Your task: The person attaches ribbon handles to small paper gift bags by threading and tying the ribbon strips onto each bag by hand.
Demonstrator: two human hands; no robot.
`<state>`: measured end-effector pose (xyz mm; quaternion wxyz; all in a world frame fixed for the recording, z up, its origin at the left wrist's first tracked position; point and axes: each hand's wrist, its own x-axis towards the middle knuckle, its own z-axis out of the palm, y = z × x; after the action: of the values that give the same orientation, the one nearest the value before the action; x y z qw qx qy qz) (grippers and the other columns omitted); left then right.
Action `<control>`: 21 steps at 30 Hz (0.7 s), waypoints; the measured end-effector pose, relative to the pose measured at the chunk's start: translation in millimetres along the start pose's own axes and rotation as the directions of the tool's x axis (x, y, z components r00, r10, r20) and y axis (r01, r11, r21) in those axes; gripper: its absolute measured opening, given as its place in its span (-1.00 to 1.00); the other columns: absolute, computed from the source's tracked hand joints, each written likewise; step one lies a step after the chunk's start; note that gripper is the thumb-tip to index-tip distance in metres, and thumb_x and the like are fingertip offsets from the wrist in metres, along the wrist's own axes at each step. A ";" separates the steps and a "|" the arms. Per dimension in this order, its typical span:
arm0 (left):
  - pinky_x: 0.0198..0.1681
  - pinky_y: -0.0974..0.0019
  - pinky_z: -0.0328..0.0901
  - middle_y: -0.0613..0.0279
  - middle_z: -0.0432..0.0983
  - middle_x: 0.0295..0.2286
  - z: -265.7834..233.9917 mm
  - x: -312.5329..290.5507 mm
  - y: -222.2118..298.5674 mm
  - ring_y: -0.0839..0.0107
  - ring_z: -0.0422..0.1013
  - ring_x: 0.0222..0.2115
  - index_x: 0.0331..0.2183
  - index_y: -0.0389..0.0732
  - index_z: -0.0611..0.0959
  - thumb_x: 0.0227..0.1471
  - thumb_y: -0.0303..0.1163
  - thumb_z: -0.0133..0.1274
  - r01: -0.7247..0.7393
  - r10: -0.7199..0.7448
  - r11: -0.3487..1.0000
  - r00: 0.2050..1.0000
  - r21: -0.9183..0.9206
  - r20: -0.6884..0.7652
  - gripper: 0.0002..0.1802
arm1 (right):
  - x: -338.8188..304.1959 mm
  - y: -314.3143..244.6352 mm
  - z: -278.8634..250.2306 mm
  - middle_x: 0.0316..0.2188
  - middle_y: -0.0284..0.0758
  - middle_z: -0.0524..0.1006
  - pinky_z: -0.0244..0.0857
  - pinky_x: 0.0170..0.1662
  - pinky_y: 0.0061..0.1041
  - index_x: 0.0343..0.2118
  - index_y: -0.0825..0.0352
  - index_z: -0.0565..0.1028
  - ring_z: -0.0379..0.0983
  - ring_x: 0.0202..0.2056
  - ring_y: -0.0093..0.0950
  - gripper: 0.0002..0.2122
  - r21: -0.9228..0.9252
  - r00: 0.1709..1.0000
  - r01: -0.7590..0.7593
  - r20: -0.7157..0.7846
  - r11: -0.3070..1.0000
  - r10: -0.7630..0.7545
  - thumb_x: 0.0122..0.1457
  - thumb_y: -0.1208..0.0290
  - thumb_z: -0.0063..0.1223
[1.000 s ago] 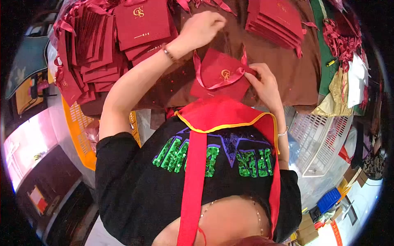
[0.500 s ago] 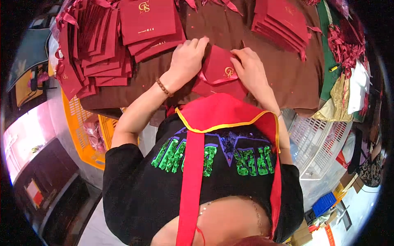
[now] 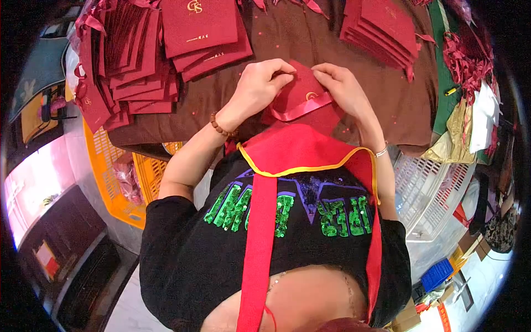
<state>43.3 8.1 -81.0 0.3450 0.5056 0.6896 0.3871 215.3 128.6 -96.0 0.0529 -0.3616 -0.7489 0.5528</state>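
Note:
A dark red fabric pouch (image 3: 297,88) with a gold print and a shiny ribbon (image 3: 303,109) across it lies on the brown cloth (image 3: 287,39), close to my apron. My left hand (image 3: 261,84) pinches its upper left part between thumb and fingers. On the opposite side my right hand (image 3: 347,93) grips the upper right edge, its thumb against the fabric. The ribbon hangs in a loop over the pouch's lower half. More red fabric shows beneath the pouch; I cannot tell whether it is a second one.
Fanned red pouches (image 3: 130,61) crowd the left of the table, beside a flat pile (image 3: 200,25). Another stack (image 3: 381,30) sits to the right, with ribbon bundles (image 3: 463,61) past it. Below the edge stand an orange crate (image 3: 106,180) and a white crate (image 3: 434,188).
Both hands have come slightly nearer to me, and the left fingers have moved rightward over the pouch's top. The ribbon has shifted and the gold print is now mostly covered.

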 end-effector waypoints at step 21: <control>-0.46 0.19 0.17 0.18 0.37 -0.59 23.5 6.5 1.0 0.22 0.35 -0.53 -0.56 -0.16 0.50 -0.18 -0.44 -0.04 -0.426 0.553 0.738 0.827 0.523 -0.107 -0.96 | -6.0 -4.7 2.3 -0.38 -0.22 0.55 0.27 -0.23 -0.56 -0.21 0.44 0.47 0.44 -0.34 -0.52 -0.71 0.176 1.000 0.000 0.024 0.984 -0.004 0.04 0.38 -0.02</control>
<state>62.5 19.0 -91.5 0.0029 0.6848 0.6424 0.3440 216.3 122.5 -90.9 0.0763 -0.3480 -0.6981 0.6210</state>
